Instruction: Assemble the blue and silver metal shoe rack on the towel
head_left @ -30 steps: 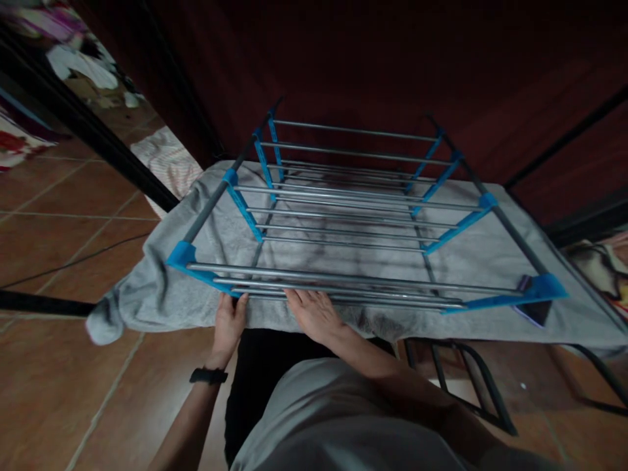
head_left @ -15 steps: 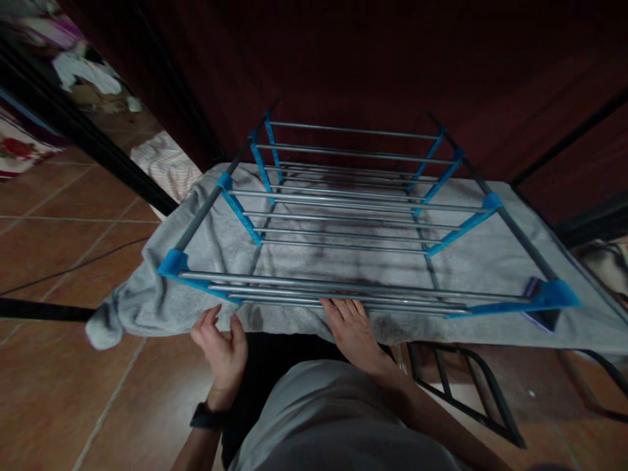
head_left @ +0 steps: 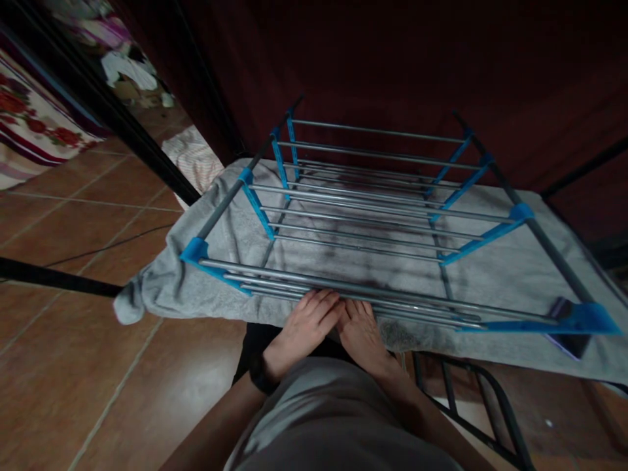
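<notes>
A rack of grey metal tubes with blue plastic joints [head_left: 387, 201], like a shoe rack, rests on a grey blanket [head_left: 181, 288]. Both of my hands are at the middle of its near side. My left hand [head_left: 311, 320], with a dark band on its wrist, has its fingers bent over the near rods. Right beside it, touching or slightly overlapping, my right hand [head_left: 362, 330] has its fingers on the same lower rods. The fingertips of both are partly hidden by the tubes.
A dark phone-like object [head_left: 569, 337] lies under the near right blue joint. Dark red panels [head_left: 392, 59] stand behind the rack. A black metal frame [head_left: 495, 386] is below right, and a black bar [head_left: 59, 278] crosses at left above the tiled floor [head_left: 161, 392].
My left hand has come in from the left, from beside the rack, onto the near rods next to my right hand. My right hand stays at the rods. The view has shifted somewhat.
</notes>
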Demonstrator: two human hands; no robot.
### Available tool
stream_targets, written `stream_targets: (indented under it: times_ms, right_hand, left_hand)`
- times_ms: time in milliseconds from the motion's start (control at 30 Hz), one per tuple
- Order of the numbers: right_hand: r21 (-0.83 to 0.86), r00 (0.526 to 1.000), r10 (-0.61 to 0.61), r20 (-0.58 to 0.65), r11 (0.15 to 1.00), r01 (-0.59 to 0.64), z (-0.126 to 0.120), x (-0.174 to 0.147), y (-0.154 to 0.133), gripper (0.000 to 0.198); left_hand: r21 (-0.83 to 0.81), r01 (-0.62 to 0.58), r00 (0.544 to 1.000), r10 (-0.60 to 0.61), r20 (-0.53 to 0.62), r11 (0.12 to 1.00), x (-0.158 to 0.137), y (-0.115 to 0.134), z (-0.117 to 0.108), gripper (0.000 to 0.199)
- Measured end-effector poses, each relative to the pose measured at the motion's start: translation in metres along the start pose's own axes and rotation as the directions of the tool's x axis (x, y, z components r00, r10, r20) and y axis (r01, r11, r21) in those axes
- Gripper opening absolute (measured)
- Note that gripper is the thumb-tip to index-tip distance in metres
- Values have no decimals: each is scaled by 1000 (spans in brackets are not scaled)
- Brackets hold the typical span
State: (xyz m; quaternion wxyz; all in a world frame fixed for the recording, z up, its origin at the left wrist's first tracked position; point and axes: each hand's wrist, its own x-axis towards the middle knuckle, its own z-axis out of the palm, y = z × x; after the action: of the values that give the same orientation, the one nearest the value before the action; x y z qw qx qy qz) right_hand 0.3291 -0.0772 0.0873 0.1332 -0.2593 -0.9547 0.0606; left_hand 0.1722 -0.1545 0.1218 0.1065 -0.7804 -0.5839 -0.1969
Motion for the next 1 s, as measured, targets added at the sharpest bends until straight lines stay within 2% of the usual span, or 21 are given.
stream_targets:
  times_ms: [133, 300, 533, 733, 1000]
  right_hand:
    - [-8, 999, -4, 48, 1000, 5, 7, -4, 2, 33]
    - [-24, 996, 9, 94, 1000, -7, 7, -4, 2, 33]
    - [6, 989, 1, 146, 1000, -2, 4, -3, 5, 34]
    - [-8, 996, -26, 82, 1000, 27, 4, -13, 11, 38]
    - [-17, 1000, 23, 17, 1000, -22, -9, -28, 22, 33]
  left_hand:
    - [4, -108, 986, 107, 127, 994, 24, 4, -4, 31]
    - [14, -125, 963, 118, 243, 992, 41, 2, -10, 39]
    - [-3, -135, 952, 131, 277, 991, 49, 2, -8, 42]
    - [-11, -146, 949, 143, 281, 989, 51, 4, -6, 44]
    - [-29, -149, 938, 150, 313, 988, 58, 3, 0, 39]
